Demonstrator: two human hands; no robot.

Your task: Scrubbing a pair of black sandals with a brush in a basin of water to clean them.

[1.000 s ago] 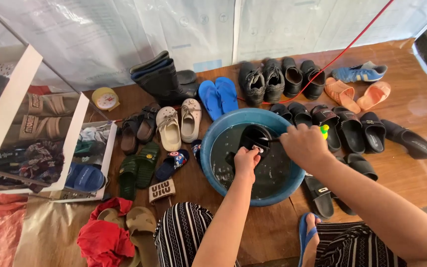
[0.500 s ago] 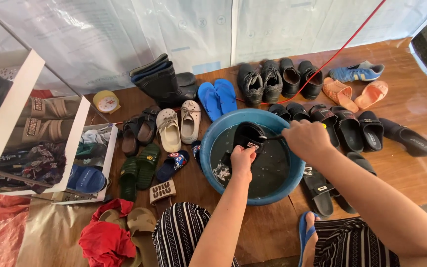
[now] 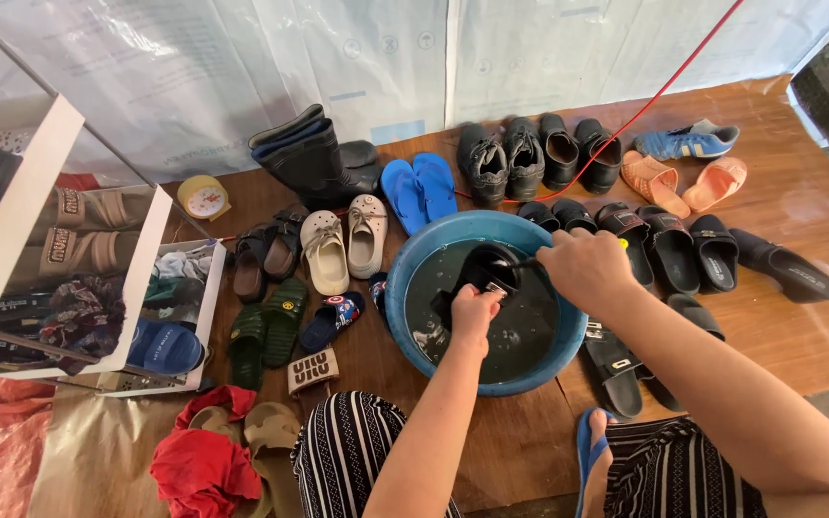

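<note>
The right hand [image 3: 589,270] hides whatever it grips; the basin's [image 3: 414,264] dark water conceals its bottom.

The round blue plastic basin [image 3: 405,288] looks smooth and glossy; the wet black shoe [image 3: 482,273] inside it shines, probably rubber; beneath the basin, brown wooden floor [image 3: 817,326], semi-glossy.
</note>
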